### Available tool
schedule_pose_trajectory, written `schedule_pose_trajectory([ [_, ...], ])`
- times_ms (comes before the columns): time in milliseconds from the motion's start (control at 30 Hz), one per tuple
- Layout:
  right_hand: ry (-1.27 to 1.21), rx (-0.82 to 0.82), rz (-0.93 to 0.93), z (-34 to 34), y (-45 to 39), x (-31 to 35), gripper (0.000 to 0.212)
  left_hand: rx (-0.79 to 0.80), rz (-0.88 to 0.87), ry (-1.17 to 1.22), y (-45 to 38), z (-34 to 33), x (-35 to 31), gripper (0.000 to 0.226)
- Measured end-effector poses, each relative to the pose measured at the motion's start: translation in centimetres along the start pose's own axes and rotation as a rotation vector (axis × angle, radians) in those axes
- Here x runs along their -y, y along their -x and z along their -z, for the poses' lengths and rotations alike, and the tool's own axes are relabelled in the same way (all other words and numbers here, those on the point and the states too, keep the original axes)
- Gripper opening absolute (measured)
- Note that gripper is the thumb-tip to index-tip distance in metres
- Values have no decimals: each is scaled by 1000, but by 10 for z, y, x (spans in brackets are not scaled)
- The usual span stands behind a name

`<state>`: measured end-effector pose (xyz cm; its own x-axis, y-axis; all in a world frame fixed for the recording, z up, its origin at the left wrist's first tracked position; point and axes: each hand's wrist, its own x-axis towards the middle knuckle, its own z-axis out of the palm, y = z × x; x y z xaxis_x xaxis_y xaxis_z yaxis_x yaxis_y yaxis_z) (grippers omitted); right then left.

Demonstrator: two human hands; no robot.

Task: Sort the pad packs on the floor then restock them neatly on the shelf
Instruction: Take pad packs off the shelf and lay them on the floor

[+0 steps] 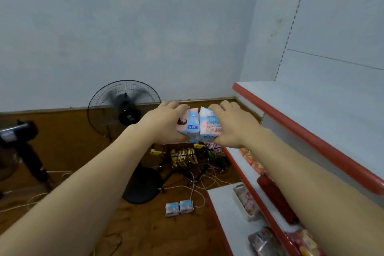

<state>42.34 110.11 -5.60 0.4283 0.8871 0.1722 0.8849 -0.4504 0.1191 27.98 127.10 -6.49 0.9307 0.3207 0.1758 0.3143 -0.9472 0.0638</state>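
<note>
fingers [178,107] of the left hand [166,122] curl over the top of one pad pack [190,124] with the thumb under it, and the right hand [230,124] grips a second pad pack [208,124] the same way, so both hands are closed round a pack. the two packs are pressed side by side between the hands, touching along their inner faces, held up in the air. i judge they are squeezed together like this so they travel as one squared-up block and can be set down aligned on the shelf.

right of the right fingers runs the top shelf [307,110], its white board bare and its red edge strip near the right wrist. below the fingers sit lower shelves [226,203] with assorted packets. far below the fingers, on the wooden floor [72,141], two more pad packs [179,208] stand side by side, not yet restocked. beyond the left fingers is a standing fan [124,108]; under the hands is a wire basket [187,158] and loose white cables [197,185].

nothing blocks the way to the top shelf; the red lip is the one thing the packs must clear.
</note>
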Motion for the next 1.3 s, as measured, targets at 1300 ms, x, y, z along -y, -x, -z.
schedule_pose_trajectory([
  [1300,-260,699,8,-857,-370,172,88,617,672,263,-118,-808,420,90],
])
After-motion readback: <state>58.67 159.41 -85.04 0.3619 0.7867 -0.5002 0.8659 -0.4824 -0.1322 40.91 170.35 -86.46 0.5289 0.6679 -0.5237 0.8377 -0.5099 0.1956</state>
